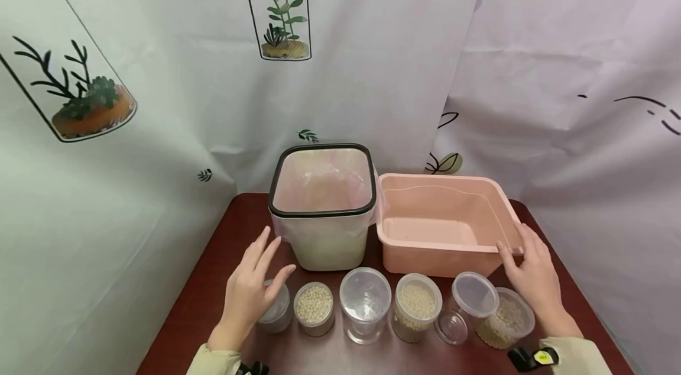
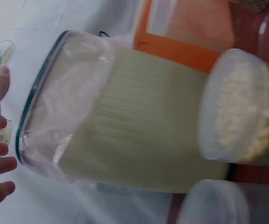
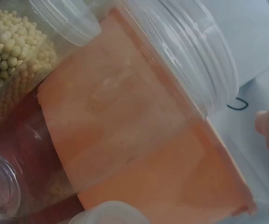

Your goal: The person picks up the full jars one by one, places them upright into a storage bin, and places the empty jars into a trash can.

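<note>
Jars (image 1: 365,304) (head): six in a row on the bench (image 1: 197,304), strung out between the left hand (image 1: 250,292) and the right hand (image 1: 534,280), row's long axis left to right, all look upright, tops up
Left hand: open, fingers apart, holding nothing, nearest the leftmost jar (image 1: 278,317); can't tell if it's touching
Right hand: loose, also holding nothing, by the tub (image 1: 436,256)'s near right corner, contact unclear; rightmost jar (image 1: 508,319) is its closest
Tub: behind the row, mouth up, long axis left to right too
Bin (image 1: 327,248): left of the tub, mouth up, left hand nearer
Left wrist view: fingers spread at the edge, bin lying across the middle
Right wrist view: hand mostly cropped, clear jar (image 3: 186,51) in front of the tub
</note>
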Action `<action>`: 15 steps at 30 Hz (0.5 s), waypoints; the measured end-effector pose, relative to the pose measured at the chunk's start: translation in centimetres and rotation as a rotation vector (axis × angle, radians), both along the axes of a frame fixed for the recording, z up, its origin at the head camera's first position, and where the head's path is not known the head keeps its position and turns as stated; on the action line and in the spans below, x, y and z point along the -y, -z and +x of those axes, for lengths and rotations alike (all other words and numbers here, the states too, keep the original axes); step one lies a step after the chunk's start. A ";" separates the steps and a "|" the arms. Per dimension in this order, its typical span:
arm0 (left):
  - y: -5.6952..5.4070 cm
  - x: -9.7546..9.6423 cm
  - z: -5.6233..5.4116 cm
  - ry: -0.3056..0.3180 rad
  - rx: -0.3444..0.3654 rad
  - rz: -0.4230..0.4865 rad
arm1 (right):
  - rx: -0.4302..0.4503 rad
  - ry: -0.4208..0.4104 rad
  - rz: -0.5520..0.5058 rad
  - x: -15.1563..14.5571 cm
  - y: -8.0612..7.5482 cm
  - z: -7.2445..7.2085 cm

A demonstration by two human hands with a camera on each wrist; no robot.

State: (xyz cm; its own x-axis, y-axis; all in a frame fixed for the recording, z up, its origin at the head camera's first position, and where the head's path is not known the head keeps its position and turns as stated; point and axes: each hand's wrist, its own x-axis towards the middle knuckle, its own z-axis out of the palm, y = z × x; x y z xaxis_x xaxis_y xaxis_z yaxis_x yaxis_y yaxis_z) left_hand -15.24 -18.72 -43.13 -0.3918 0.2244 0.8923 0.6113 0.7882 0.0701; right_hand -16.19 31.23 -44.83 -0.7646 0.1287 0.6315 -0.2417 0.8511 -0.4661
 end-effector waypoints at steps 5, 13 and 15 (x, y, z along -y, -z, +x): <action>1.4 -0.4 0.6 -0.023 -0.059 0.036 | 0.058 0.018 -0.134 -0.6 0.8 0.0; 4.2 -1.6 1.1 0.049 0.083 -0.003 | 0.199 0.066 -0.259 -1.0 1.4 0.0; 5.0 -1.9 1.2 0.061 0.151 -0.041 | 0.242 0.081 -0.291 -1.0 1.5 -0.1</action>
State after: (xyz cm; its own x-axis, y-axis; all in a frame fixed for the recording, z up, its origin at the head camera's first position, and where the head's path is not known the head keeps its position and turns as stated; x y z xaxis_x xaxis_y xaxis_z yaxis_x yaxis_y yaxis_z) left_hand -14.00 -16.79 -48.16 -0.5054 0.2866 0.8139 0.6432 0.7539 0.1339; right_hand -16.26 32.26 -46.32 -0.8669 0.3421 0.3626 -0.0329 0.6866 -0.7263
